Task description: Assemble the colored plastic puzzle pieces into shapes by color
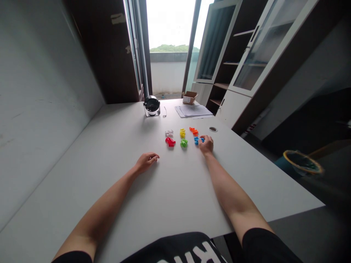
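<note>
Six small heaps of coloured plastic pieces lie on the white table (170,197) in two rows. At the right end of the near row, my right hand (207,145) is closed with its fingertips on the blue pieces (196,140), covering part of them. Just behind these are the orange pieces (194,131). To their left come the green pieces (184,143) and the red pieces (170,142), with the yellow pieces (182,133) and white pieces (169,133) behind. My left hand (146,162) rests on the tabletop, fingers loosely bent and holding nothing, nearest the red heap.
A roll of tape (213,129) lies right of the heaps. Farther back are a black round lamp-like device (151,105) on a metal bracket, papers (193,110) and an open cardboard box (189,97). A bin (303,162) stands beyond the table's right edge.
</note>
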`<control>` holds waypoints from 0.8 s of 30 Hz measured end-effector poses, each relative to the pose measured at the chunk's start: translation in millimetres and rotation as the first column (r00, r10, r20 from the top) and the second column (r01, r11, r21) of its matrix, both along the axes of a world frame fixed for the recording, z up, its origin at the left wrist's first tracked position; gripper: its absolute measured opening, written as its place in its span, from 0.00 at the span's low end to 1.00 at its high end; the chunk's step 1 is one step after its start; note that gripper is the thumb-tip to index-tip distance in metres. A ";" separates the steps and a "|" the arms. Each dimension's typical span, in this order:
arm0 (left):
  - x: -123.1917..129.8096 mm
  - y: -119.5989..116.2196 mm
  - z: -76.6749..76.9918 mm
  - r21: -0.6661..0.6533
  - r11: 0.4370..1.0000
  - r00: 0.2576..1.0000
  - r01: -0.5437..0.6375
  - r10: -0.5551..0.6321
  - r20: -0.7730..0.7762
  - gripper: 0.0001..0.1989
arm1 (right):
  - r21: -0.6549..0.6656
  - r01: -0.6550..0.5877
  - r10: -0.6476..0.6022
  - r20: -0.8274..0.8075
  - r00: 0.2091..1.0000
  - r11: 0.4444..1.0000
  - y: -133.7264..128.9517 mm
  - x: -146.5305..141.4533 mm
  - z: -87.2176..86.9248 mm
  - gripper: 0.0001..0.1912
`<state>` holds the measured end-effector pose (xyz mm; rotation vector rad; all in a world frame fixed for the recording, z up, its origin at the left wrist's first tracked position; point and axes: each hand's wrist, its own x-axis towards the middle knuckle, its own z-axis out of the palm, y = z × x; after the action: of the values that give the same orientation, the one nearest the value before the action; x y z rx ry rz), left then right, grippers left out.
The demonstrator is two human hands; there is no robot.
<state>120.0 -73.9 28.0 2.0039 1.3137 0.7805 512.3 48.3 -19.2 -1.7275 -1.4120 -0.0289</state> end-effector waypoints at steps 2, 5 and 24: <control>0.1 -0.1 -0.1 0.002 1.000 1.000 -0.005 0.005 -0.005 0.16 | 0.020 0.004 -0.004 -0.006 1.000 1.000 -0.1 0.3 -0.1 0.14; 0.8 -0.4 -0.8 0.008 1.000 1.000 -0.001 0.001 -0.012 0.16 | 0.047 0.010 -0.010 -0.007 1.000 0.999 -2.1 0.2 1.9 0.13; -44.2 22.1 -16.8 0.309 0.938 0.846 -0.155 0.287 -0.449 0.21 | -0.183 -0.824 0.838 0.230 0.495 0.536 -101.1 -181.7 46.1 0.22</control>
<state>75.8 -51.8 11.2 2.3936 1.8426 0.5870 330.6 -52.8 26.9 -0.9001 -2.3806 0.3030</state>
